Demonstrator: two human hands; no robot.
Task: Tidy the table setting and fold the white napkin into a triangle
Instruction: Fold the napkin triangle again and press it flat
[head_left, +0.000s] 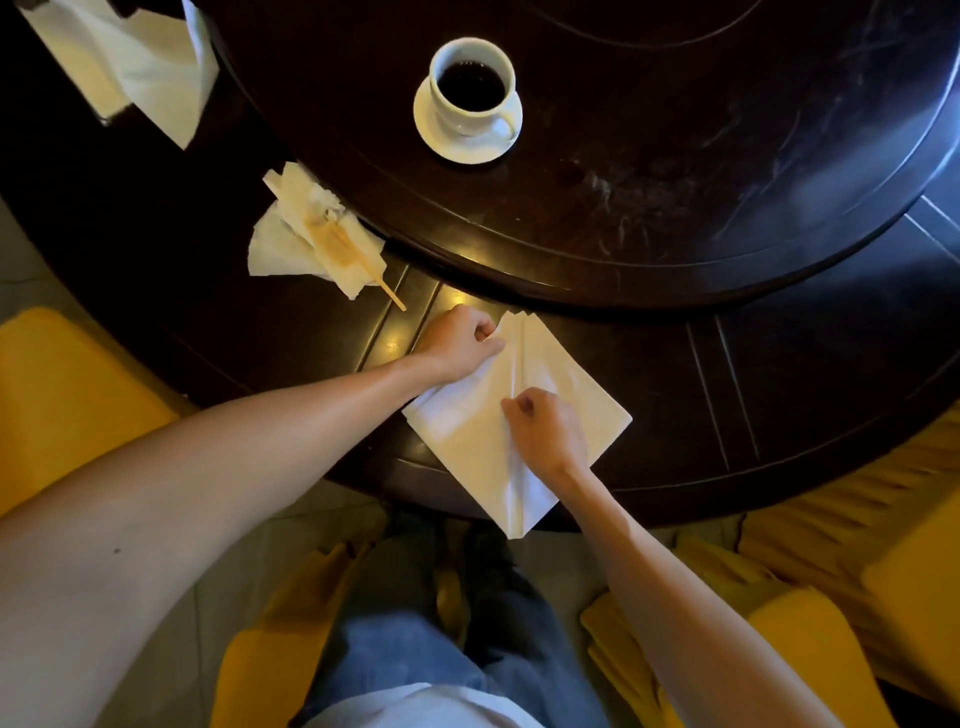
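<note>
The white napkin (470, 426) lies as a diamond at the near edge of the dark wooden table (779, 374), its near corner hanging over the rim. A raised crease runs down its middle. My left hand (457, 340) pinches the napkin's far-left edge near the top corner. Fingers curled, my right hand (548, 428) presses on the napkin's centre crease.
A white cup of dark coffee (471, 85) on a saucer (436, 135) stands on the raised turntable (675, 156). Crumpled used tissues (291, 244) with a wooden stirrer (387, 291) lie at left. More white napkins (150, 73) lie far left. Yellow chairs (67, 405) flank me.
</note>
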